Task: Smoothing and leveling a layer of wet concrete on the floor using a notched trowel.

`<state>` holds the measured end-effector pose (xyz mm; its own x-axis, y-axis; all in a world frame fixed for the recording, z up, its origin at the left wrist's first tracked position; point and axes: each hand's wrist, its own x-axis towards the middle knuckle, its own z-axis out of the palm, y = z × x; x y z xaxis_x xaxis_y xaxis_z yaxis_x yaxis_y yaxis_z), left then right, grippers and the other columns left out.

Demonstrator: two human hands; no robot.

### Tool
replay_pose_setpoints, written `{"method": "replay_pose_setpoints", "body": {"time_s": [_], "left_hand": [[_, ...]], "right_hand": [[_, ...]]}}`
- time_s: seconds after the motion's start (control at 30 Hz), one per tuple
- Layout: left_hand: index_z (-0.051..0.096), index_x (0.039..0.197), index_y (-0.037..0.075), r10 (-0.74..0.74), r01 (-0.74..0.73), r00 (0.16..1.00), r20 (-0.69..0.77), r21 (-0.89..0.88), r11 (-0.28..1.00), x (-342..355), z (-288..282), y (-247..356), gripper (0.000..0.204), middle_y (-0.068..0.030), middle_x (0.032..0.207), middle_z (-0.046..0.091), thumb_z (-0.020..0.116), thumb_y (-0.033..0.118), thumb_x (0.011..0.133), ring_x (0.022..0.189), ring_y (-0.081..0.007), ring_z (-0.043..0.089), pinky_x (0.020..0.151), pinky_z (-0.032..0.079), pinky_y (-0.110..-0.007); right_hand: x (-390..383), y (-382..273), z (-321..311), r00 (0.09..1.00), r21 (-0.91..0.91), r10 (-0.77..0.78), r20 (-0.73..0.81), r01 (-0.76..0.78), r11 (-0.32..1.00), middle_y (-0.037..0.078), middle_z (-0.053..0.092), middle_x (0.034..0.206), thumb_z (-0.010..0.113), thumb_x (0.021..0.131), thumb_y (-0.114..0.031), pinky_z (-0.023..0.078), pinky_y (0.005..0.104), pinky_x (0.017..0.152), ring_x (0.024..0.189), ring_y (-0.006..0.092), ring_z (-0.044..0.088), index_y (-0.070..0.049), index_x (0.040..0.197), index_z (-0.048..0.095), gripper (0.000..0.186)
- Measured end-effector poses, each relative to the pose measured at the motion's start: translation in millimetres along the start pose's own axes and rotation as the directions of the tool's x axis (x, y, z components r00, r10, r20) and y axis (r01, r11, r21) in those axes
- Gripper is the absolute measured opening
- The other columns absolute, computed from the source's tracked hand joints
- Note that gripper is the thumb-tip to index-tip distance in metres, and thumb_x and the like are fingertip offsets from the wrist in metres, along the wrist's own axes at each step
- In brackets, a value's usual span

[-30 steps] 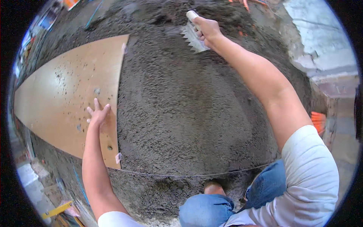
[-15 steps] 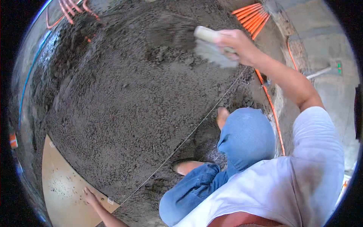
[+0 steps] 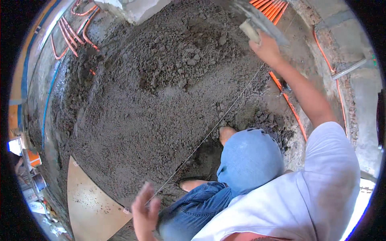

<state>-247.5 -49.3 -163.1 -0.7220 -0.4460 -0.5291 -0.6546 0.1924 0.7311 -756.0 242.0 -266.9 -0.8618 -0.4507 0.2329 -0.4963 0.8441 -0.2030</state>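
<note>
My right hand (image 3: 265, 48) is wrapped round the pale handle of a flat trowel (image 3: 249, 32). Its grey blade is smeared by motion, near orange pipes at the far right of the mortar bed. Dark crumbly mortar (image 3: 132, 108) spreads out before me, with loose clods at its far side. My left hand (image 3: 145, 211) is raised, fingers apart and slightly blurred, holding nothing. Just left of it lies a large beige tile (image 3: 90, 213) with mortar crumbs on top and small pale clips at its edge. A taut string (image 3: 197, 148) runs from near the tile's corner toward the far right.
Several orange pipes (image 3: 269, 10) fan out at the far right; another orange pipe (image 3: 293, 110) runs beside my knee. Reddish pipes (image 3: 66, 34) and a blue pipe (image 3: 48, 96) lie at left. A pale block-like corner (image 3: 138, 9) juts in at the far edge. My knees and bare feet are close to the string.
My left hand has lifted off the tile and moved right. My right hand has carried the trowel right, toward the orange pipes. The view has shifted, and rougher mortar shows where the trowel was.
</note>
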Motion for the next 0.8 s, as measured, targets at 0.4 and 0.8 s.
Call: {"method": "replay_pose_setpoints", "body": {"time_s": [0.4, 0.8], "left_hand": [[0.057, 0.120, 0.006, -0.169, 0.039, 0.941, 0.294, 0.402, 0.915, 9.9, 37.4, 90.8, 0.042, -0.0203, 0.070, 0.061, 0.064, 0.017, 0.081, 0.055, -0.0296, 0.059, 0.054, 0.046, -0.038], [0.060, 0.117, 0.006, -0.270, 0.094, 0.913, 0.307, 0.487, 0.869, 31.1, 41.6, 96.7, 0.041, -0.0190, 0.068, 0.061, 0.066, 0.020, 0.079, 0.056, -0.0289, 0.061, 0.054, 0.046, -0.038]], "right_hand": [[-42.1, 22.5, 85.3, 0.895, 0.142, -0.165, 0.415, 0.116, 0.983, 0.020, 0.064, 0.084, 0.065, 0.068, -0.032, 0.050, 0.0473, 0.074, 0.080, 0.0381, 0.063, -0.005, 0.095, 0.060, 0.039], [100.9, -26.8, 136.0, 0.985, 0.161, 0.024, 0.173, -0.053, 0.986, 0.019, 0.066, 0.087, 0.063, 0.072, -0.040, 0.050, 0.0446, 0.076, 0.083, 0.0365, 0.063, -0.007, 0.093, 0.064, 0.039]]}}
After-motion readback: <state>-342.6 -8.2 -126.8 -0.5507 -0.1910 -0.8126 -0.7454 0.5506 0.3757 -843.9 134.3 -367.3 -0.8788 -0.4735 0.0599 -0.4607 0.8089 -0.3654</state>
